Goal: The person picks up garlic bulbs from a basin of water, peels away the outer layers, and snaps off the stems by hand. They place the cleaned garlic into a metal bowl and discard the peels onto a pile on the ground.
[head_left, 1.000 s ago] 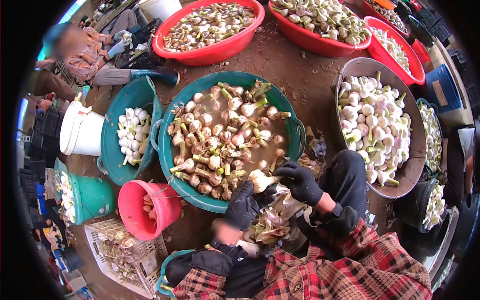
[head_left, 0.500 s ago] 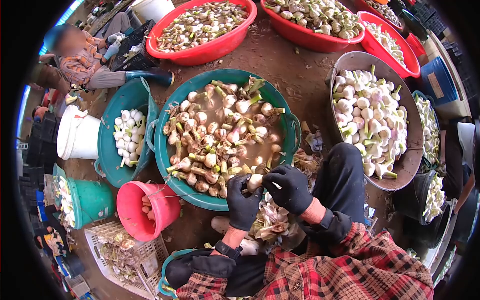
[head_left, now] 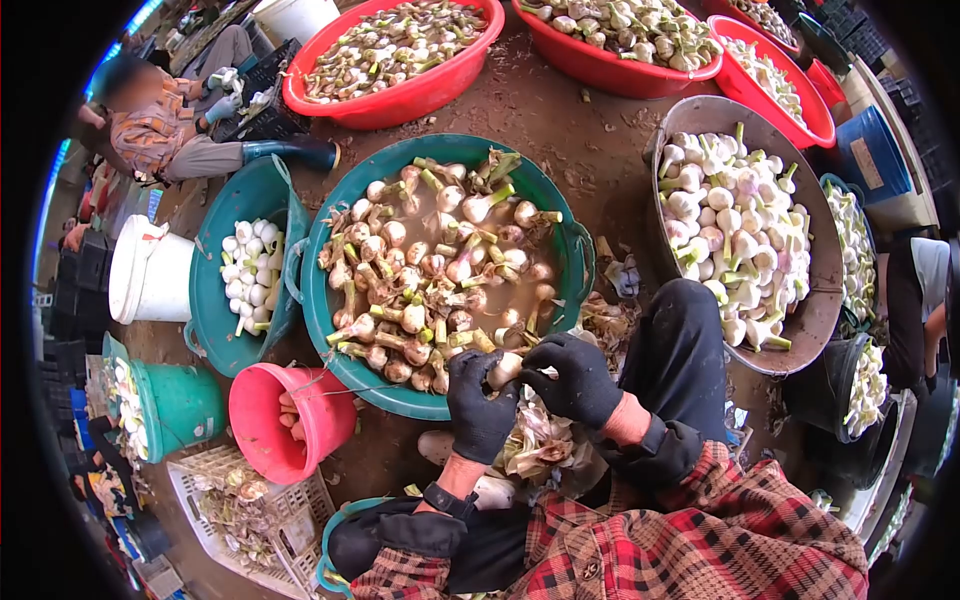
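Both of my hands wear black gloves. My left hand (head_left: pixel 478 408) and my right hand (head_left: pixel 577 378) are closed together on one pale garlic bulb (head_left: pixel 506 368), held just over the near rim of a big green basin (head_left: pixel 572 258). That basin holds muddy water and several unpeeled garlic bulbs with green stalks. A heap of peeled skins (head_left: pixel 538 437) lies under my hands, by my knee.
A grey basin (head_left: pixel 820 330) of white cleaned garlic stands to the right. At left are a small green tub (head_left: pixel 215 330) with peeled bulbs, a pink bucket (head_left: pixel 262 438), a green bucket and a white bucket. Red basins of garlic line the back. Another person sits far left.
My hands came closer together on the bulb and drew slightly toward me and left. The camera view shifted a little.
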Demonstrator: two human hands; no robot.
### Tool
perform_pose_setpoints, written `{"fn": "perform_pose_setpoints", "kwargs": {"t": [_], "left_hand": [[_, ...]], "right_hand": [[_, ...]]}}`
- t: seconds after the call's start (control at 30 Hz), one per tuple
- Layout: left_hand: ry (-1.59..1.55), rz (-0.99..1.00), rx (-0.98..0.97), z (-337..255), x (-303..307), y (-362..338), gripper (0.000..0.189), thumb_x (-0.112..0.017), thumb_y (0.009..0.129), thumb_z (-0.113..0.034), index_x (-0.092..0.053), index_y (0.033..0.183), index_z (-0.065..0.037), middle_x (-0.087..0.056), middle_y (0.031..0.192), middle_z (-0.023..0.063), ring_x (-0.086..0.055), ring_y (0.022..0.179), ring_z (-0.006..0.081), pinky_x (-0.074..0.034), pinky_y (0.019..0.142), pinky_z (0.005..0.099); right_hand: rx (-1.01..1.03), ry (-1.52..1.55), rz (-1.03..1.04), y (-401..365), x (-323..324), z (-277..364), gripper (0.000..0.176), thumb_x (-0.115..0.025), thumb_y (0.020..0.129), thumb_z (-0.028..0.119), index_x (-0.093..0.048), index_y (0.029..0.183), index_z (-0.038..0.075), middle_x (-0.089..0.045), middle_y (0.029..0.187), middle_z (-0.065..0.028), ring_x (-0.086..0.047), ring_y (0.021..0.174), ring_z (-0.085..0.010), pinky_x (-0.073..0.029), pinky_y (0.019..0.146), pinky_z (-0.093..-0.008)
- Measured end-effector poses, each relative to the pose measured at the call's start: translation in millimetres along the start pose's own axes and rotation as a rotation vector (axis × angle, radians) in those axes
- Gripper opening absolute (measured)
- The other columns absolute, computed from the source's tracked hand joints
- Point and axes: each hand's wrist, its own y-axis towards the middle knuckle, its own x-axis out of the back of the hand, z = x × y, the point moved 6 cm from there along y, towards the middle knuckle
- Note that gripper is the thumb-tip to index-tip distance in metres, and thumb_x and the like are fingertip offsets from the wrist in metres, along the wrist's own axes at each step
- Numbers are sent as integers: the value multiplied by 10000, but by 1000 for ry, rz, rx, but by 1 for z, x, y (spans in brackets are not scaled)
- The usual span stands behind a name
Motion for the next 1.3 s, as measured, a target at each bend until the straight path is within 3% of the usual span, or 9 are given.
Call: {"fn": "perform_pose_setpoints", "kwargs": {"t": [0.5, 0.67, 0.7, 0.77, 0.83, 0.97, 1.03, 1.13, 1.3], "left_hand": [[3, 59, -89, -8, 0, 1, 392, -735, 606, 41, -614, 974, -17, -563, 962, 126, -565, 941, 313, -463, 833, 381], [-259, 268, -4, -11, 0, 5, 432, -744, 621, 52, -617, 1028, -16, -589, 1025, 113, -580, 987, 249, -469, 869, 342], [-444, 328, 114, -7, -3, 3, 452, -743, 648, 50, -610, 1076, -6, -601, 1074, 89, -575, 1022, 196, -474, 887, 318], [-569, 396, 213, 0, -6, 1, 457, -742, 680, 40, -594, 1110, -4, -587, 1114, 79, -563, 1059, 187, -468, 916, 316], [-728, 493, 344, 10, -11, -3, 463, -712, 741, 27, -555, 1177, 17, -564, 1199, 81, -554, 1095, 177, -457, 949, 317], [-854, 435, 490, 15, -8, -4, 416, -664, 791, 8, -550, 1191, 16, -569, 1192, 89, -553, 1089, 171, -452, 950, 310], [-981, 398, 544, 14, -10, -5, 420, -628, 823, -9, -528, 1230, 19, -569, 1202, 91, -552, 1086, 166, -444, 955, 304], [-910, 430, 527, 23, -17, -7, 431, -609, 871, -80, -489, 1270, 30, -582, 1168, 111, -541, 1092, 168, -464, 924, 300], [-638, 424, 396, 14, -23, -10, 505, -630, 868, -87, -453, 1322, 49, -567, 1215, 125, -531, 1102, 163, -439, 950, 303]], "right_hand": [[-4, -13, 1, -4, -1, 1, 115, -682, 642, 34, -599, 716, 64, -597, 723, -110, -594, 692, -314, -472, 605, -369], [-220, 14, -84, -11, 5, -53, 71, -648, 669, 77, -610, 729, 64, -616, 738, -130, -612, 709, -345, -487, 631, -426], [-280, -70, -66, -12, 9, -64, 71, -646, 671, 75, -613, 732, 66, -624, 748, -128, -617, 724, -342, -493, 644, -427], [-341, -159, -49, -16, 20, -80, 70, -645, 672, 73, -617, 736, 69, -633, 757, -126, -622, 738, -340, -498, 657, -428], [-360, -286, 113, -15, 24, -83, 106, -620, 689, 42, -648, 790, 62, -642, 797, -136, -624, 767, -348, -509, 707, -424], [-106, 28, -24, 2, 41, -46, 198, -632, 708, 35, -683, 898, 60, -649, 862, -150, -628, 798, -350, -511, 741, -419], [20, 301, 133, 8, 35, -17, 254, -675, 719, 49, -697, 972, 63, -650, 915, -158, -632, 810, -341, -509, 743, -411], [-98, 281, 233, 4, 24, -13, 231, -720, 745, 42, -704, 974, 67, -663, 962, -130, -646, 890, -273, -503, 801, -353], [-72, 165, 220, -3, 15, -20, 230, -731, 714, 10, -713, 938, 62, -679, 911, -127, -661, 818, -276, -520, 733, -343]]}}
